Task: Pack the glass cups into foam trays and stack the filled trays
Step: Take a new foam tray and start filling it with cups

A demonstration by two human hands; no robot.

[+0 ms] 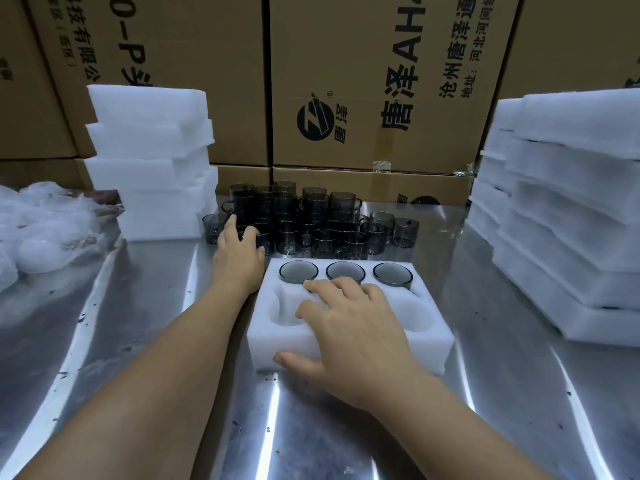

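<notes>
Tray (429,327), centre frame: three cups (345,271) seated; right hand (349,334) spread flat on it. Left hand (239,258) among loose cups (322,220), grip unclear.

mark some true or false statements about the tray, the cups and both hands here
1. The foam tray holds three glass cups in its far row. True.
2. The right hand is lifting a cup. False: it rests on the tray and holds no cup.
3. The left hand reaches to the loose cups behind the tray. True.
4. The tray's near row is full. False: the slots that show there are empty.
5. Foam is stacked only on the left. False: there is a left stack and a right stack.
</notes>
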